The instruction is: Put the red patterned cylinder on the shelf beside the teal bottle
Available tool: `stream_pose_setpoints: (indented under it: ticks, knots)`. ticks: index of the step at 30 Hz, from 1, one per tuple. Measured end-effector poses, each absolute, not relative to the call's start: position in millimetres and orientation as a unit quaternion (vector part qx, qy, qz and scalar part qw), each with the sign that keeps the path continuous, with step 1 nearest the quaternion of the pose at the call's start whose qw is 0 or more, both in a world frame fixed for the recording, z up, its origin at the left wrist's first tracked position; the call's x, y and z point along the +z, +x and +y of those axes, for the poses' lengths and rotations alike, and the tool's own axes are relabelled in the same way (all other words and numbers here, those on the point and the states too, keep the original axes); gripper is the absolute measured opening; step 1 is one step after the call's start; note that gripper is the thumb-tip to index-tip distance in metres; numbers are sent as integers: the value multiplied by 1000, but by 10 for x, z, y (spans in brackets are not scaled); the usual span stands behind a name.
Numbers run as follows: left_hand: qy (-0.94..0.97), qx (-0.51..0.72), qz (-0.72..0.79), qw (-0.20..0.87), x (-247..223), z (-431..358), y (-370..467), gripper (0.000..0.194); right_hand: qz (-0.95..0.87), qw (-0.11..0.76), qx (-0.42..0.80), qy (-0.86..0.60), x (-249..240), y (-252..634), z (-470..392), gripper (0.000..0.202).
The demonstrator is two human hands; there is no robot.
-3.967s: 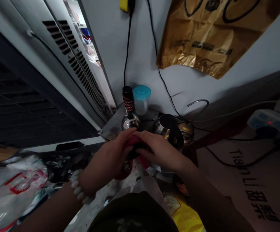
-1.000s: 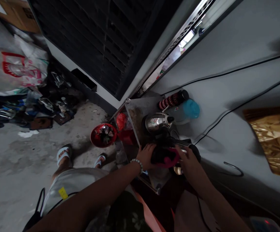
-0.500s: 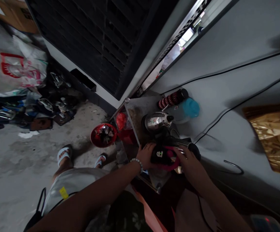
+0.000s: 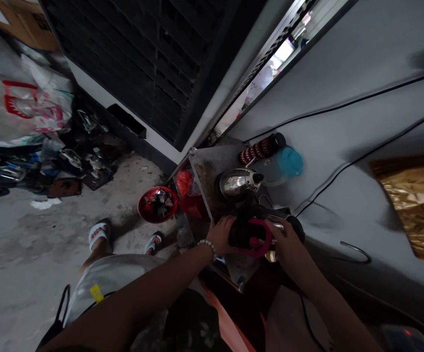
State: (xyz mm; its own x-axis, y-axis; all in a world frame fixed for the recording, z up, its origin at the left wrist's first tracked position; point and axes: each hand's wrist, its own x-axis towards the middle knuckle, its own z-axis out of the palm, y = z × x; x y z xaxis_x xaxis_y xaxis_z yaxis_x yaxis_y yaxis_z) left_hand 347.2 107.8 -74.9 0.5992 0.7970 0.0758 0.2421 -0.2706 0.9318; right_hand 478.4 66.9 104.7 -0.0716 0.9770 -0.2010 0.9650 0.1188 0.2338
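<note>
Both hands gripped a black-and-pink pouch (image 4: 250,235) on the counter (image 4: 205,168) at six o'clock of the steel kettle (image 4: 237,182), left hand (image 4: 221,235) cupping its end, right hand (image 4: 284,244) pinching its rim, apparently mid-opening, so a steady hold mattered next.

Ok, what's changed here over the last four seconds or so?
The view swung from facing the wall to looking down at the floor. Both hands, left hand and right hand, still grip the black and pink object, whose white mark from half a second ago no longer shows. The steel kettle and blue-lidded jar stayed put.
</note>
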Motion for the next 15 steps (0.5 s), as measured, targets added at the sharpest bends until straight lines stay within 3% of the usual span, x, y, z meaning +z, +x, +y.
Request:
stream_pose_setpoints:
  ticks: [6, 15]
  knots:
    - [737, 284, 344, 508, -723, 1067, 3487, 64, 816, 219, 41, 534, 1005, 4801, 713, 34]
    - [667, 318, 336, 584, -730, 1136, 3177, 74, 850, 214, 44, 480, 1195, 4507, 906, 11]
